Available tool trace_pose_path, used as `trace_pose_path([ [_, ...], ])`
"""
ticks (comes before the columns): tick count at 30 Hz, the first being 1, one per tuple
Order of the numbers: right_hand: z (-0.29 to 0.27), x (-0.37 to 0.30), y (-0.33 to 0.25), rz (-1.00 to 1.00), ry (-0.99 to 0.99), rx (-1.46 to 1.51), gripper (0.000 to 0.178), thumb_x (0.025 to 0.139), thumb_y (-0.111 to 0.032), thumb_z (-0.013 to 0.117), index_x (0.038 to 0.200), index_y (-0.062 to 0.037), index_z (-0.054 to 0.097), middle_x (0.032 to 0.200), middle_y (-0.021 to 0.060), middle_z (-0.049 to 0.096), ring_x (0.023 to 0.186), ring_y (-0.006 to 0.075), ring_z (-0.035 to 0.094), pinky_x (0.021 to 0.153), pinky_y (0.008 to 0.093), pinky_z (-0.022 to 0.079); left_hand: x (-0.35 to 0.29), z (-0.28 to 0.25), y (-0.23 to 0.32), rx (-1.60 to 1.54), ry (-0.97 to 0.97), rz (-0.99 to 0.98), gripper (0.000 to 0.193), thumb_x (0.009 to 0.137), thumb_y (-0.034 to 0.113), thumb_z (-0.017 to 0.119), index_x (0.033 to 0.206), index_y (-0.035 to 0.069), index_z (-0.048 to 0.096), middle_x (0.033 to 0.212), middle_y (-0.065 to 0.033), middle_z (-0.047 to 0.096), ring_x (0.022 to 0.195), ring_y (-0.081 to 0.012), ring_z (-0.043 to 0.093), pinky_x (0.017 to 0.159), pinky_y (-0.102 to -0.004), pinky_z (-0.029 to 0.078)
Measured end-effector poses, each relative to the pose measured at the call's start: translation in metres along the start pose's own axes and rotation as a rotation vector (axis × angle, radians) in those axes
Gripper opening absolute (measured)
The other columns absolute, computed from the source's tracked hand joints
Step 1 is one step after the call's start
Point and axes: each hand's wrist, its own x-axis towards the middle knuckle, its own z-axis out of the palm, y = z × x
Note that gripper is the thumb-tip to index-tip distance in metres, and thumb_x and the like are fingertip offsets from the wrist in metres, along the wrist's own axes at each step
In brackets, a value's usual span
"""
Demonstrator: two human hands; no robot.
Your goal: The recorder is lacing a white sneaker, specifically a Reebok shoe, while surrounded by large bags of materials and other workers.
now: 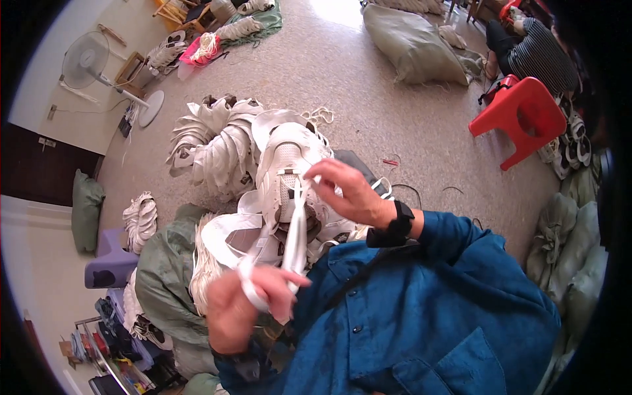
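A white shoe upper (285, 158) with a perforated tongue lies in front of me on a pile of similar uppers. A white shoelace (297, 227) runs from its eyelets down toward me, smeared by motion. My left hand (247, 303) is closed, with the lace looped round its fingers and pulled toward my body. At the upper's right edge, my right hand (349, 194) has its fingers bent and the fingertips pinched at the lace by the eyelets. A dark band sits on my right wrist.
Stacked white uppers (220, 141) curve on the floor ahead. A bundle of laces (205, 263) hangs beside a green sack (168, 270) at my left. Further off stand a fan (153, 108), a full sack (421, 49) and a red stool (520, 118), with a person in stripes (543, 56) behind it.
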Motion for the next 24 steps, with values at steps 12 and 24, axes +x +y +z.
trace_pose_path([
  [12, 0.015, 0.049, 0.004, 0.132, -0.581, -0.269, 0.030, 0.084, -0.028, 0.064, 0.075, 0.0008, 0.067, 0.072, 0.0157, 0.067, 0.068, 0.0302, 0.068, 0.064, 0.0392, 0.053, 0.005, 0.034, 0.012, -0.204, -0.679, 0.070, 0.025, 0.099, 0.012, 0.053, 0.101, -0.009, 0.066, 0.080, -0.0139, 0.063, 0.071, -0.0283, 0.061, 0.098, -0.0567, 0.043],
  [24, -0.012, 0.011, 0.015, 0.953, -0.256, 1.290, 0.021, 0.099, -0.008, 0.048, 0.117, 0.0008, 0.054, 0.077, 0.0004, 0.055, 0.069, 0.0124, 0.059, 0.075, 0.0313, 0.055, 0.003, -0.053, -0.076, 1.043, 0.433, -0.074, 0.026, 0.088, 0.002, 0.058, 0.113, -0.002, 0.063, 0.095, -0.0158, 0.063, 0.093, -0.0271, 0.061, 0.087, -0.0384, 0.047],
])
